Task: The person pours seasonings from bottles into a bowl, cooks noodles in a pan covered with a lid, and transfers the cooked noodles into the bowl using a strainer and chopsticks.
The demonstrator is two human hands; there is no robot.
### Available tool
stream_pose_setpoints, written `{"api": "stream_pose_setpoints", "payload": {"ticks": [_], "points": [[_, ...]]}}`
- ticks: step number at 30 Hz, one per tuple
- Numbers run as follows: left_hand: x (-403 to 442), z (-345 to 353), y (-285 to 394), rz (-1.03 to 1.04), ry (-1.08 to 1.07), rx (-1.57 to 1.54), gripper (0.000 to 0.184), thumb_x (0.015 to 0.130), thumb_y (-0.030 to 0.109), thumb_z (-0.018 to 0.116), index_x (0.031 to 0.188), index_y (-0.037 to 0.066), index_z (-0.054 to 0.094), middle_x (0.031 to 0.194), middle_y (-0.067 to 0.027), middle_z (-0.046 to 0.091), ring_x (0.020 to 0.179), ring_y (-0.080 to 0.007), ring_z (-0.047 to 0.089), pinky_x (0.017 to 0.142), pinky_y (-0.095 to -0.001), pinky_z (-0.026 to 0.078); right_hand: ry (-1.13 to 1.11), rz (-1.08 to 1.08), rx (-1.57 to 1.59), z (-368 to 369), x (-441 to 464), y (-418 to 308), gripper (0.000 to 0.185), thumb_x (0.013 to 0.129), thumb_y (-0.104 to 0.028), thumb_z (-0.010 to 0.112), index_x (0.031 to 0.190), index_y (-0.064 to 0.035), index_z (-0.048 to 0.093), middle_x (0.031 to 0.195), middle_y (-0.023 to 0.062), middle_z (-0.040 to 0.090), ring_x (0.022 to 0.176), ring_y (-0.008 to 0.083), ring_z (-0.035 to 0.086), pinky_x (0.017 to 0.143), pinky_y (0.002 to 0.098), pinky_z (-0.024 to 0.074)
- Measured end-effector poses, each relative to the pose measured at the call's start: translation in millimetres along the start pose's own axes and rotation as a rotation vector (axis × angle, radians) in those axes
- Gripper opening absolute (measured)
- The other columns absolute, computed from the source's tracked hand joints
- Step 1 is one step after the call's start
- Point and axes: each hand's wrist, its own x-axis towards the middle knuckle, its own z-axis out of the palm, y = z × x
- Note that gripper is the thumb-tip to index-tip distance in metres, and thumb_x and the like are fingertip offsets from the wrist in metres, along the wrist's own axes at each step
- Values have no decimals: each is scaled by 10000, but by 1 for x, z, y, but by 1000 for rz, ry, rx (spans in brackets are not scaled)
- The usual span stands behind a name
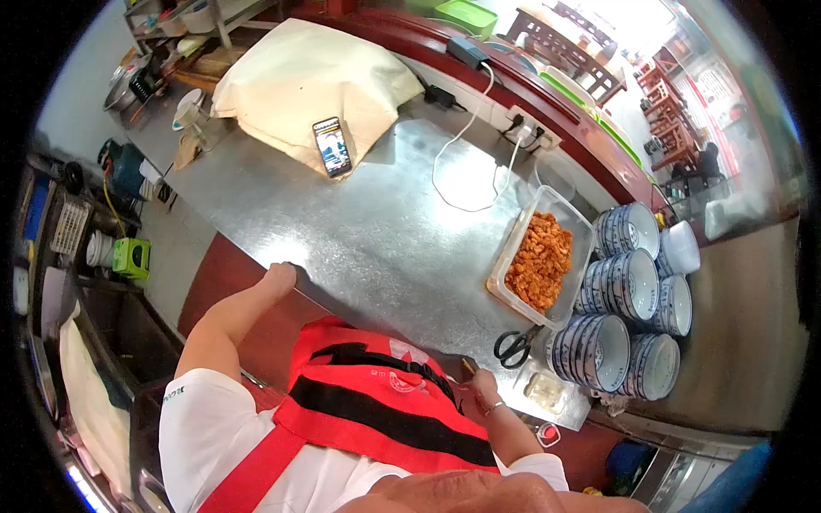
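My left hand (280, 279) rests on the front edge of the metal table (342, 231), its fingers curled in with nothing visible in them. Close to the red apron (385, 393), my right hand (482, 388) is closed at the table's front edge, beside a small yellowish item too unclear to name. To the right of it lie black-handled scissors (513, 349). A clear plastic tub (506, 256) holds reddish-orange food pieces (540, 261). Stacks of blue-and-white bowls (590, 350) lie on their sides at the right.
A phone (332, 147) with a lit screen lies on a cream cloth (299, 77) at the back left. A white cable (453, 205) loops across the table from a wall socket (532, 128). A small clear container (544, 392) sits at the right front corner.
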Motion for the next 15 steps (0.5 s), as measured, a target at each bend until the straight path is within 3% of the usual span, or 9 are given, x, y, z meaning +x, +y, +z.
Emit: {"api": "stream_pose_setpoints", "payload": {"ticks": [15], "points": [[5,-6,16,-245,-82,-85,221,818,186,548,872,45,709,929,-151,666,865,-252,656,679,-376,530,-4,-50,-41,17,17,18,534,576,-404,816,847,38,687,847,222,674,800,341,672,683,394,519]]}}
